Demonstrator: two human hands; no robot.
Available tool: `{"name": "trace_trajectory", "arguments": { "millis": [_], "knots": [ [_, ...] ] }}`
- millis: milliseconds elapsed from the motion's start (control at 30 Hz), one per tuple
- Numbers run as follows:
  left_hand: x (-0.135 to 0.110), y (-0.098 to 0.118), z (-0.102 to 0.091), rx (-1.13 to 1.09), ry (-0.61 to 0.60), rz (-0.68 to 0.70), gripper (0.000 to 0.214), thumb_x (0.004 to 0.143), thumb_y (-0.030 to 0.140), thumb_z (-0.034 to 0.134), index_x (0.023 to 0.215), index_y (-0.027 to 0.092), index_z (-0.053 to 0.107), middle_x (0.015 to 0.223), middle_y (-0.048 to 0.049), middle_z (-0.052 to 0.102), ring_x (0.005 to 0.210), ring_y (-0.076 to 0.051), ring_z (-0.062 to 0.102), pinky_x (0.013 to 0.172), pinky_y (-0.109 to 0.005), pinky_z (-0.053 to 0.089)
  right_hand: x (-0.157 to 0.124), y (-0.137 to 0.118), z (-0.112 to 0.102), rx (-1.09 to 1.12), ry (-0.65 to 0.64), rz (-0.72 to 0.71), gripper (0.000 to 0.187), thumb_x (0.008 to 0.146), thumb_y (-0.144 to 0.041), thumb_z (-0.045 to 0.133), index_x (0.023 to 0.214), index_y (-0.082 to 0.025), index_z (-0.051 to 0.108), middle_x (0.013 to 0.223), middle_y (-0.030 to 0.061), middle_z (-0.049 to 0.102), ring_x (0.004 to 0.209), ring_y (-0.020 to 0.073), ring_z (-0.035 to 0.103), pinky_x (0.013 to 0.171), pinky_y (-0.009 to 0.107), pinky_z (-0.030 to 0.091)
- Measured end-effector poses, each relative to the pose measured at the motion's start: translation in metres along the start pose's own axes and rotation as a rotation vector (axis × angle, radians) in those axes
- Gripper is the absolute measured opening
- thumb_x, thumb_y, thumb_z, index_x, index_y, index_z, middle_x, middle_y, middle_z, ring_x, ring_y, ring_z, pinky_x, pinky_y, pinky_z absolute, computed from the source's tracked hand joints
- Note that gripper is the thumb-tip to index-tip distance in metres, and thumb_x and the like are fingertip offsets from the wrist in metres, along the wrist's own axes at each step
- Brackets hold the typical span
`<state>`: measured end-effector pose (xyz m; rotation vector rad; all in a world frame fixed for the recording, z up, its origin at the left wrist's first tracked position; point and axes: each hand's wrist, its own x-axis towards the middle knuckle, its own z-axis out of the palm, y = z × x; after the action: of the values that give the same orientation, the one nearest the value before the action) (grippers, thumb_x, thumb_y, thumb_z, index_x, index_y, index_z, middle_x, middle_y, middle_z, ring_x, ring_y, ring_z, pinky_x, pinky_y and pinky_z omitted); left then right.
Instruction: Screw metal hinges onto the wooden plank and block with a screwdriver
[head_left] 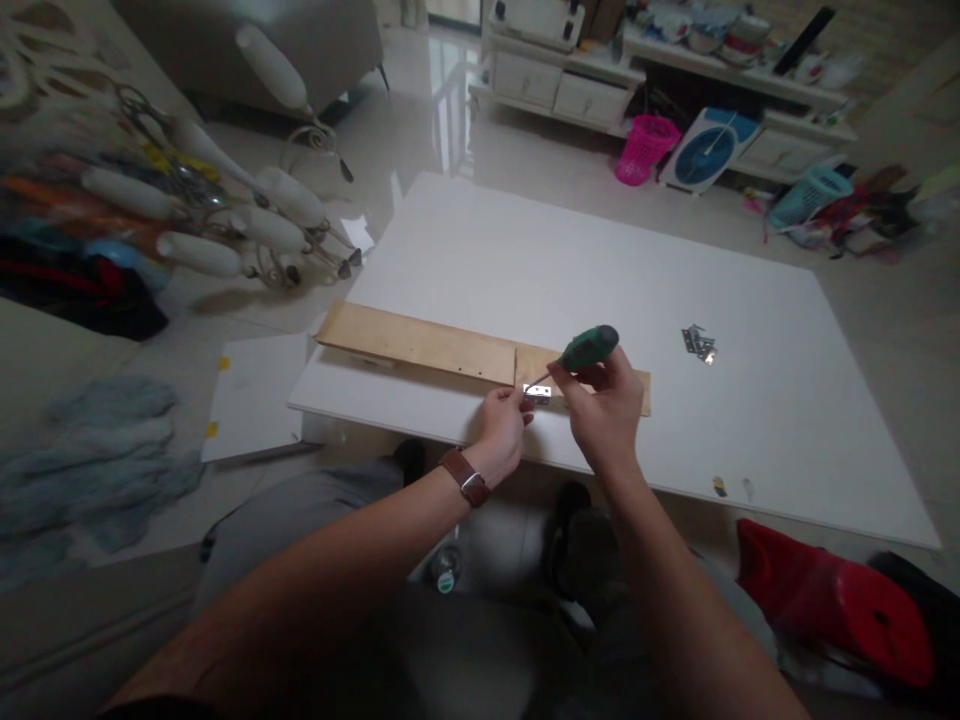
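Observation:
A long wooden strip (420, 345) lies on a large white board (585, 290) in front of me. Where the strip meets a shorter wooden piece, a small metal hinge (538, 391) rests at its near edge. My left hand (504, 425), with a brown watch at the wrist, pinches the hinge against the wood. Closed round the green handle of a screwdriver (589, 347) is my right hand (600, 410), and the tool's tip points down at the hinge.
Several loose metal hinges (699, 343) lie on the board to the right. A white sheet (255, 395) sits on the floor at left, a red object (832, 605) at lower right, a white candelabra-like lamp (247, 220) at upper left. Pink and teal baskets stand far back.

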<state>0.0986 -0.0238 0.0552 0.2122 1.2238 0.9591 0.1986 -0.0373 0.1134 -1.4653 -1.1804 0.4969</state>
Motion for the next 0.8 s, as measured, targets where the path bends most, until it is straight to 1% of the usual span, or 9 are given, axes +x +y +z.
{"name": "trace_trajectory", "arguments": {
  "millis": [100,233,333,433,500,567,700,800],
  "knots": [
    [-0.0006,0.0005,-0.0006,0.0,-0.005,-0.003,0.014,0.096,0.013,0.068,0.085,0.017,0.06,0.083,-0.0019,0.066,0.073,-0.012,0.063,0.072,-0.026,0.047,-0.0008,-0.0032,0.0002,0.008,0.018,-0.022,0.02,0.081,-0.025,0.078,0.096,-0.025,0.065,0.085,-0.0016,0.071,0.076,0.0173,0.071,0.069,0.033,0.06],
    [0.0004,0.0018,-0.0015,0.016,-0.027,-0.005,0.015,0.096,0.014,0.068,0.083,0.017,0.061,0.082,-0.002,0.066,0.07,-0.011,0.061,0.068,-0.025,0.045,-0.0007,-0.004,0.0002,-0.008,0.029,-0.049,0.019,0.081,-0.023,0.076,0.095,-0.025,0.063,0.086,-0.0017,0.072,0.077,0.017,0.071,0.068,0.032,0.059],
    [0.0012,0.0018,-0.002,0.036,-0.025,0.002,0.014,0.094,0.015,0.07,0.083,0.017,0.062,0.083,-0.0022,0.067,0.069,-0.011,0.061,0.067,-0.025,0.045,0.0,-0.0025,0.0009,0.005,0.018,-0.056,0.022,0.082,-0.023,0.075,0.1,-0.026,0.062,0.092,-0.0007,0.075,0.082,0.0181,0.073,0.072,0.034,0.061],
    [0.0009,0.0016,-0.0021,0.05,-0.018,0.008,0.012,0.095,0.014,0.068,0.084,0.018,0.062,0.084,-0.0023,0.067,0.07,-0.011,0.061,0.067,-0.024,0.046,0.0006,-0.0004,0.0018,0.041,-0.007,-0.058,0.027,0.084,-0.024,0.072,0.108,-0.027,0.06,0.1,0.0014,0.077,0.089,0.0193,0.075,0.078,0.037,0.063],
    [0.0005,0.0018,-0.0021,0.057,-0.012,0.009,0.013,0.095,0.014,0.067,0.085,0.018,0.061,0.084,-0.0018,0.067,0.07,-0.011,0.061,0.067,-0.024,0.045,0.0011,0.0009,0.0023,0.04,-0.015,-0.053,0.029,0.084,-0.024,0.072,0.11,-0.028,0.059,0.103,0.002,0.077,0.093,0.0197,0.075,0.078,0.037,0.063],
    [0.0003,0.0022,-0.0021,0.07,0.0,0.004,0.013,0.094,0.015,0.068,0.085,0.019,0.059,0.083,-0.001,0.066,0.07,-0.011,0.061,0.066,-0.024,0.044,0.0017,0.0018,0.0027,0.022,-0.009,-0.04,0.028,0.083,-0.025,0.073,0.107,-0.028,0.058,0.102,0.0014,0.076,0.092,0.0196,0.075,0.076,0.036,0.063],
    [0.0012,0.0025,-0.0023,0.087,0.007,0.011,0.014,0.093,0.018,0.071,0.086,0.02,0.06,0.085,-0.0008,0.067,0.07,-0.012,0.061,0.067,-0.024,0.044,0.003,0.0023,0.0033,0.009,0.037,-0.014,0.029,0.081,-0.028,0.079,0.1,-0.027,0.057,0.095,-0.0002,0.072,0.083,0.0184,0.072,0.07,0.035,0.062],
    [0.0015,0.0023,-0.0025,0.087,0.001,0.026,0.014,0.092,0.019,0.074,0.086,0.02,0.061,0.086,-0.0011,0.068,0.071,-0.012,0.062,0.067,-0.024,0.044,0.0034,0.0019,0.0041,0.027,0.08,-0.003,0.036,0.078,-0.029,0.081,0.104,-0.028,0.056,0.093,-0.0012,0.071,0.082,0.0187,0.073,0.071,0.035,0.063]
  ]
}}
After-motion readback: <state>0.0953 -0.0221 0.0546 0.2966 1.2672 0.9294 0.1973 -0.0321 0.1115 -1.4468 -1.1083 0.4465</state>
